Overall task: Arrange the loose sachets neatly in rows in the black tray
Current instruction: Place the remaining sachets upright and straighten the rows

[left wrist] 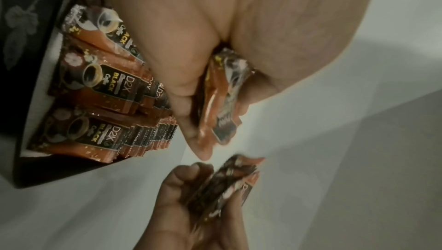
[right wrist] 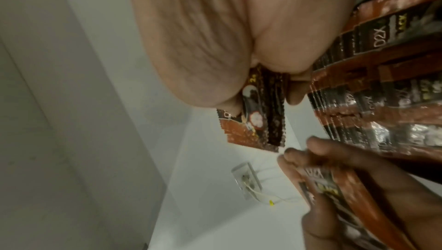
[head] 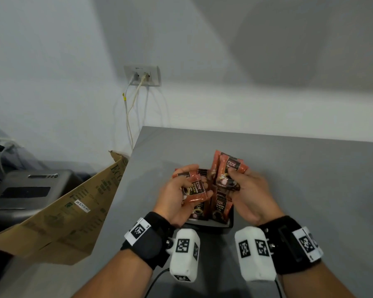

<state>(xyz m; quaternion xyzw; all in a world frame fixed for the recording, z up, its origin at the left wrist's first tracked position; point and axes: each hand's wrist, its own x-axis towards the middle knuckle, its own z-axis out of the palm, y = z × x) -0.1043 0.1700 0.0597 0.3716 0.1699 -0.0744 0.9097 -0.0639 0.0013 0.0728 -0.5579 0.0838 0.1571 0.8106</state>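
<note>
Nearest us, our left hand [head: 177, 196] curls round a small bundle of sachets [head: 195, 189], while our right hand [head: 249, 190] pinches a second bundle [head: 228, 168] at two o'clock from it, raised upright, probably to square its edges before slotting in. Directly beneath both hands sits the black tray [head: 209, 225] on the grey table [head: 310, 179], already holding filed sachets [left wrist: 100, 137] standing on edge in rows.

A grey counter [head: 299, 173] fills the lower right of the head view, set against a plain white wall [head: 202, 50]. A wall socket [head: 142, 75] with pale cables [head: 128, 117] sits upper centre. At lower left lean a cardboard box [head: 69, 216] and a grey machine [head: 28, 192].
</note>
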